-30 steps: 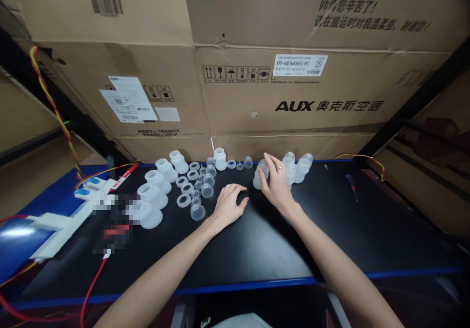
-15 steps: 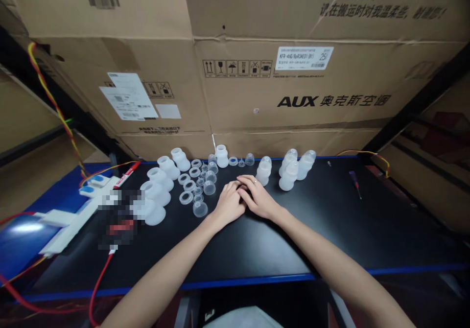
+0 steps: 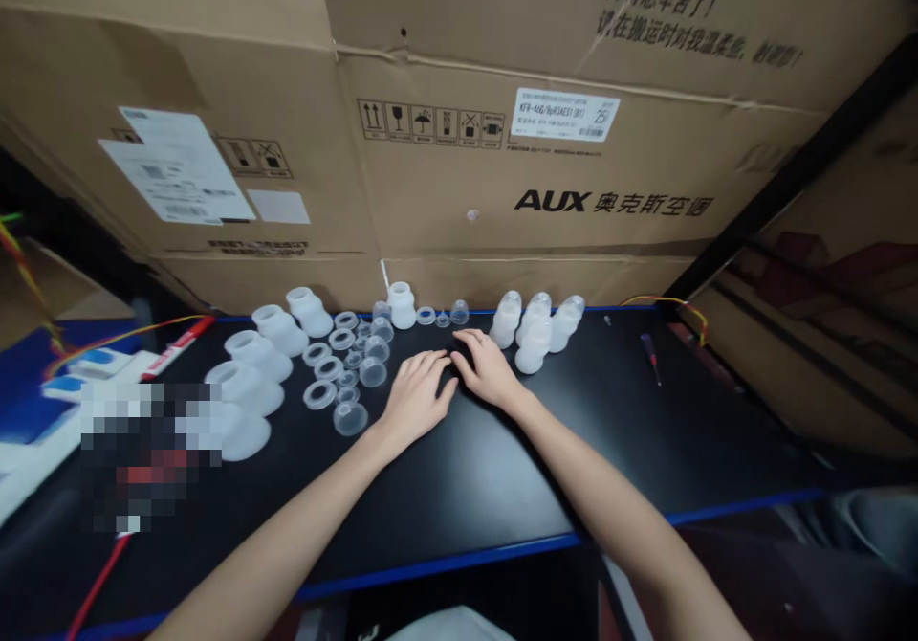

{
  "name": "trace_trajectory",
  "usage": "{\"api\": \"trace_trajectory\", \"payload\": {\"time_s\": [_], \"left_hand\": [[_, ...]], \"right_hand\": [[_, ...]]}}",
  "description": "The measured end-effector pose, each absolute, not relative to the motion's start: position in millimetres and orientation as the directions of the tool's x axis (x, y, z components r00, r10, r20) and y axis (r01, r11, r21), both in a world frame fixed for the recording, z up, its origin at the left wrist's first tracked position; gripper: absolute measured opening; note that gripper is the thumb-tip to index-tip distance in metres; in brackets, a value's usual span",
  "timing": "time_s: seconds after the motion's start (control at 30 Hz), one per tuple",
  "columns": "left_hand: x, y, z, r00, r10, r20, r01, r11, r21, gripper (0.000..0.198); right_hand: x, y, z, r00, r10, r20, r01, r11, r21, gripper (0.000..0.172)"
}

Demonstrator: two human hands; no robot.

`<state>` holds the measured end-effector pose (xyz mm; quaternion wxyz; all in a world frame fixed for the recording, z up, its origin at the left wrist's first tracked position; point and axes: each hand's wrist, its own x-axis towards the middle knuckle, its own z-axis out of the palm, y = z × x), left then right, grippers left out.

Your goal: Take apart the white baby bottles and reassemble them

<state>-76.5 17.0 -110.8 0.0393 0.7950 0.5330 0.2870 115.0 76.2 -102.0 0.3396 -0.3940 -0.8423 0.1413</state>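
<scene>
With the hands as my dial's centre, I see both left grip [image 3: 421,394] and right grip [image 3: 486,370] empty, fingers loosely bent. Capped bottles [image 3: 535,346] stand at two o'clock, open bottles [image 3: 279,333] toward nine, clear domes [image 3: 351,418] and rings [image 3: 319,394] between. I judge the bottles light, smooth, perhaps slippery, best held around the waist; the domes look thin, better pinched lightly. A pixelated patch [image 3: 154,450] past eight covers the nearest open bottle's mouth; both palms are hidden, and I can't tell whether fingertips touch.
</scene>
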Motion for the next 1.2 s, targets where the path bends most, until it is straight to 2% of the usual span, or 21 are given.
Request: {"api": "trace_trajectory", "payload": {"time_s": [0.27,0.47,0.77,0.87,1.07,1.2], "left_hand": [[-74.6,21.7,-130.7,0.222,0.858,0.464,0.866,-0.392,0.309,0.043],[-75.3,21.3,-128.3,0.253,0.873,0.417,0.879,-0.388,0.278,0.05],[-78.3,19.2,-123.6,0.264,0.893,0.364,0.865,-0.386,0.32,0.052],[-77.4,17.8,-123.2,0.271,0.889,0.368,0.868,-0.391,0.306,0.051],[-73.0,32.7,-112.0,0.219,0.894,0.391,0.91,-0.331,0.248,0.05],[-71.2,58.9,-106.5,0.162,0.904,0.395,0.943,-0.26,0.209,0.056]], "right_hand": [[118.6,73.8,-107.3,-0.374,0.809,0.454,0.649,0.578,-0.495,0.036],[115.5,74.7,-107.7,-0.473,0.784,0.402,0.704,0.611,-0.362,0.033],[120.1,70.1,-111.6,-0.498,0.772,0.394,0.683,0.63,-0.369,0.029],[118.9,71.5,-110.2,-0.506,0.775,0.379,0.714,0.623,-0.32,0.033],[101.0,88.0,-103.1,-0.493,0.795,0.352,0.811,0.567,-0.145,0.051],[79.1,109.6,-100.8,-0.429,0.845,0.319,0.856,0.493,-0.155,0.057]]}}
